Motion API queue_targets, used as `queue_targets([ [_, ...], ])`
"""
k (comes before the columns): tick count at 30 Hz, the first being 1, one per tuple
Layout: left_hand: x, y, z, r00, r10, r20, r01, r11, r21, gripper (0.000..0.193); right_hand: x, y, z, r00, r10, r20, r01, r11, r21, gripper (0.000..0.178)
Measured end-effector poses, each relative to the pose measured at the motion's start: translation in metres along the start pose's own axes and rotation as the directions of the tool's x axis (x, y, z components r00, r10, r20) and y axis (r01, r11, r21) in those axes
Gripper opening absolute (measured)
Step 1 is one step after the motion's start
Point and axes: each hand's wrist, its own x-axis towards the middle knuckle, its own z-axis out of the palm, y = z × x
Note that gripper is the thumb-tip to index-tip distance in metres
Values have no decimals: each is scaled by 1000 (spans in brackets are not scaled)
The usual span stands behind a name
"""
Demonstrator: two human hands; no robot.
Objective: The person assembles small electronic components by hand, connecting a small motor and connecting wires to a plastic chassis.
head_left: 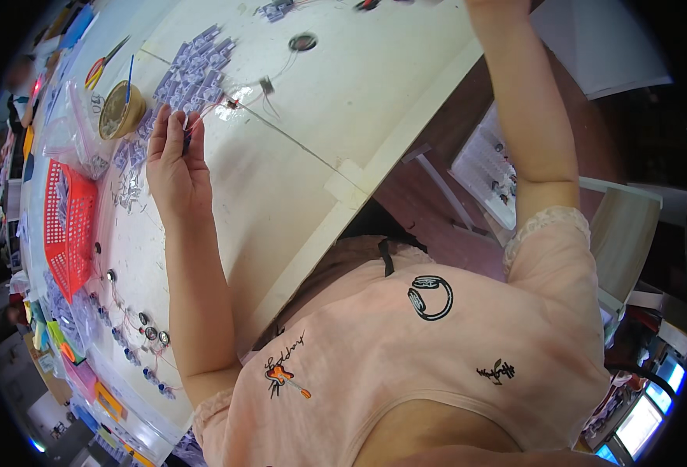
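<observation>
My left hand is raised over the table, its fingertips closed around a small dark purplish part with thin red wires. The fingers hide most of that part. Just beyond it lies a heap of small lavender plastic pieces. The wires run toward a small dark square component on the tabletop. Farther off is a round black speaker-like disc with thin leads. My right arm stretches to the top edge, where my right hand is mostly cut off and its fingers are out of sight.
A round tub with a blue stick in it stands left of the heap, near scissors. A clear plastic bag and a red perforated basket line the left side. Wired round parts lie nearer me. The white table ends diagonally before me.
</observation>
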Motion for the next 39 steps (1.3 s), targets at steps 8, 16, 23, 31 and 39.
queue_targets([
  [8, 5, -21, 47, 984, -83, 157, 68, 993, 97, 42, 8, -15, 2, 985, 138, 107, -122, 982, -147, 21],
  [16, 29, -30, 76, 738, 286, 610, -674, 333, 659, 37, -78, 5, 29, 702, 681, 210, -502, 682, -532, 26],
  [23, -62, 21, 39, 863, 184, 470, -366, 870, 330, 39, -141, 25, 43, 335, 875, 349, -705, 479, -523, 31],
  [31, -104, 27, -6, 939, 197, 283, -317, 815, 486, 35, -194, 70, 85, 190, 920, 344, -708, 371, -601, 34],
  [39, -122, 48, -41, 978, -181, 106, 159, 969, 189, 35, -215, 93, 89, 152, 928, 342, -582, 363, -728, 24],
])
